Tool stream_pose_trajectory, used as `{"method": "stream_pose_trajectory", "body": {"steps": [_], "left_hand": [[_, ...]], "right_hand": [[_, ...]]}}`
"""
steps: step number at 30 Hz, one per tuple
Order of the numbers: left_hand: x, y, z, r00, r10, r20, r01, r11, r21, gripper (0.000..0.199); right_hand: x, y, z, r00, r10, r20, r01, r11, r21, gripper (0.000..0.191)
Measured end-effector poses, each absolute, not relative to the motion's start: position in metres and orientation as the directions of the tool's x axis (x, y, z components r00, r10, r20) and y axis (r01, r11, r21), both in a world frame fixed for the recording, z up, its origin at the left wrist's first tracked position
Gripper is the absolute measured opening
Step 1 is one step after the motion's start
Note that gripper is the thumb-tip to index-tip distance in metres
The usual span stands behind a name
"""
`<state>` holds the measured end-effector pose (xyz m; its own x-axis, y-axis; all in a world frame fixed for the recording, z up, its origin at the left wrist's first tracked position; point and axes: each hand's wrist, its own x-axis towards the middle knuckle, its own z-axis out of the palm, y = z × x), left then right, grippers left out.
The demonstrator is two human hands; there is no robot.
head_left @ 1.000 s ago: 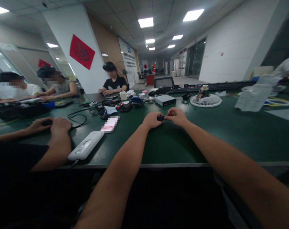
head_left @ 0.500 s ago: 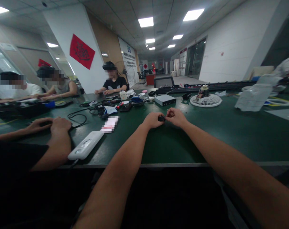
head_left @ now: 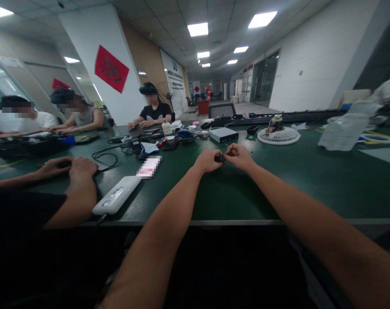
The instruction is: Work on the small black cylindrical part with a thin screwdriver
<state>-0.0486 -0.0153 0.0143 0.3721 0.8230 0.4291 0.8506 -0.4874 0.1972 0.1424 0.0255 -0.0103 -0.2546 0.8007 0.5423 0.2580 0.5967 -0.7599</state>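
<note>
The left hand point(head_left: 208, 161) and right hand point(head_left: 240, 157) meet above the green worktop point(head_left: 246, 195), both curled and closed in a pinch around a small black cylinder point(head_left: 219, 158) that sits between them, its long axis running roughly side to side. The cylinder lies slightly nearer the left hand, whose fingers wrap its closer end, while the right hand's fingers press at its other end. Those fingers hide much of it, so exactly what the right hand grips is hard to make out, and a thin pin point(head_left: 227, 145) seems to stick up just beyond it. Ahead of the hands stand a grey metal box point(head_left: 223, 135) and a white fan point(head_left: 278, 136). To their left lie a white power bank point(head_left: 116, 195) and a black cable point(head_left: 105, 158), with a co-worker's hand point(head_left: 81, 168) further left.
</note>
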Motion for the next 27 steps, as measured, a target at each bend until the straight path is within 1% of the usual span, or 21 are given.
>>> {"method": "stream_pose_trajectory", "body": {"steps": [5, 9, 14, 16, 21, 24, 27], "left_hand": [[-0.0484, -0.0158, 0.0139, 0.376, 0.821, 0.430, 0.850, -0.490, 0.192, 0.032], [-0.0477, -0.0165, 0.0142, 0.367, 0.817, 0.444, 0.852, -0.487, 0.193, 0.033], [-0.0489, -0.0174, 0.0152, 0.353, 0.818, 0.454, 0.861, -0.474, 0.184, 0.034], [-0.0498, -0.0171, 0.0150, 0.360, 0.816, 0.452, 0.855, -0.482, 0.189, 0.033], [-0.0509, -0.0152, 0.0142, 0.416, 0.809, 0.416, 0.812, -0.536, 0.230, 0.032], [-0.0500, -0.0146, 0.0145, 0.429, 0.807, 0.406, 0.805, -0.546, 0.233, 0.032], [-0.0482, -0.0149, 0.0151, 0.423, 0.809, 0.408, 0.811, -0.539, 0.228, 0.032]], "right_hand": [[0.1445, 0.0272, -0.0101, -0.240, 0.805, 0.543, 0.346, 0.593, -0.727, 0.017], [0.1448, 0.0275, -0.0108, -0.241, 0.810, 0.534, 0.354, 0.586, -0.729, 0.017], [0.1427, 0.0265, -0.0125, -0.334, 0.839, 0.430, 0.323, 0.530, -0.784, 0.017], [0.1425, 0.0269, -0.0133, -0.351, 0.842, 0.410, 0.338, 0.522, -0.783, 0.019], [0.1440, 0.0258, -0.0123, -0.325, 0.836, 0.442, 0.458, 0.548, -0.700, 0.020], [0.1444, 0.0222, -0.0091, -0.298, 0.825, 0.479, 0.521, 0.561, -0.643, 0.017], [0.1441, 0.0206, -0.0076, -0.288, 0.828, 0.481, 0.565, 0.553, -0.613, 0.017]]}}
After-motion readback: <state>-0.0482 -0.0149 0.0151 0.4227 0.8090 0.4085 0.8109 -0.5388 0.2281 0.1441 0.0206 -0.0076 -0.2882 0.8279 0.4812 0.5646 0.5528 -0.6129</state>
